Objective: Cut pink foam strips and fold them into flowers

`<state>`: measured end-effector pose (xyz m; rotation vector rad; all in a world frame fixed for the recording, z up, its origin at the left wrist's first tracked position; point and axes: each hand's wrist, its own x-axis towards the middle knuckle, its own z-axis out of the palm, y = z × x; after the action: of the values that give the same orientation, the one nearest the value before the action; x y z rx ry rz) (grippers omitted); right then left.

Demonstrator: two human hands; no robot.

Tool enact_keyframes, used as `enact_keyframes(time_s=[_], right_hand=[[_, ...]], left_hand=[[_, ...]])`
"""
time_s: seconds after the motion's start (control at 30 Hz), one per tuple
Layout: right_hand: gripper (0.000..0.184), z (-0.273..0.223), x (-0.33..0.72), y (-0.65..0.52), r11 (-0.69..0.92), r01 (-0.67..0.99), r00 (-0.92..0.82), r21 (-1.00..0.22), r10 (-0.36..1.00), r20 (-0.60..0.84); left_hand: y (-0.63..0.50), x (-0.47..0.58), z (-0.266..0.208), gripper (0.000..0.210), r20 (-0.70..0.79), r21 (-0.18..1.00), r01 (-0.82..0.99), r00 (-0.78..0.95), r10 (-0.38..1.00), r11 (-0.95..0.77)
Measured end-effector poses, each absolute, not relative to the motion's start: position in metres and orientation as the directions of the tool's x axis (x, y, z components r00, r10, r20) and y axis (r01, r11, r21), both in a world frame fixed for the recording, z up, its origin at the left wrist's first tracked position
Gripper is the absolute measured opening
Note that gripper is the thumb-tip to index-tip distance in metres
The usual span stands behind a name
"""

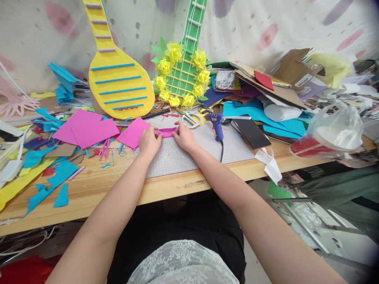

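Between my two hands a folded strip of pink paper (167, 132) lies just above the grey cutting mat (166, 159). My left hand (150, 140) has its fingers closed on the strip's left end. At the right end, my right hand (182, 136) pinches the same strip with thumb and fingers. Beside my left hand rests a square pink sheet (133, 133). More pink sheets (84, 128) lie farther left. Yellow-handled scissors (194, 120) and a purple glue gun (217, 125) sit just right of my right hand.
A yellow paper instrument (121, 85) and a green one (182, 77) ringed with yellow flowers lean at the back. Blue scraps (62, 173) litter the left. A phone (251, 133), cardboard (291, 73) and a bagged cup (325, 138) occupy the right. The wooden table edge (177, 187) is near me.
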<state>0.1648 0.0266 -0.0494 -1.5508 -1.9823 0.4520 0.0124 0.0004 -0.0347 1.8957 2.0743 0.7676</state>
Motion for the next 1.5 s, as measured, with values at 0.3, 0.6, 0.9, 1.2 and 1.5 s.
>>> enact_keyframes(time_s=[0.3,0.6,0.9,1.2,1.5], right_hand=[[0.037,-0.0501,0.1607,0.027,0.303,0.8,-0.189,-0.518,0.946,0.262],[0.03,-0.0504,0.1568,0.0277,0.304,0.845,-0.194,-0.439,0.941,0.277],[0.02,-0.0533,0.1554,0.0302,0.34,0.887,-0.261,-0.311,0.927,0.269],[0.023,-0.0502,0.1552,0.0276,0.333,0.904,-0.269,-0.27,0.931,0.248],[0.026,-0.0532,0.1544,0.0283,0.323,0.919,-0.271,-0.226,0.934,0.232]], left_hand=[[0.001,0.0173,-0.0322,0.029,0.182,0.479,0.877,-0.131,0.975,0.029],[0.0022,0.0184,-0.0333,0.027,0.178,0.444,0.895,-0.148,0.973,0.055],[0.0016,0.0195,-0.033,0.012,0.18,0.421,0.906,-0.135,0.975,0.048],[0.0022,0.0191,-0.0365,0.013,0.209,0.378,0.926,-0.086,0.974,0.0],[0.0007,0.0208,-0.0341,0.026,0.213,0.287,0.955,0.016,0.977,-0.078]])
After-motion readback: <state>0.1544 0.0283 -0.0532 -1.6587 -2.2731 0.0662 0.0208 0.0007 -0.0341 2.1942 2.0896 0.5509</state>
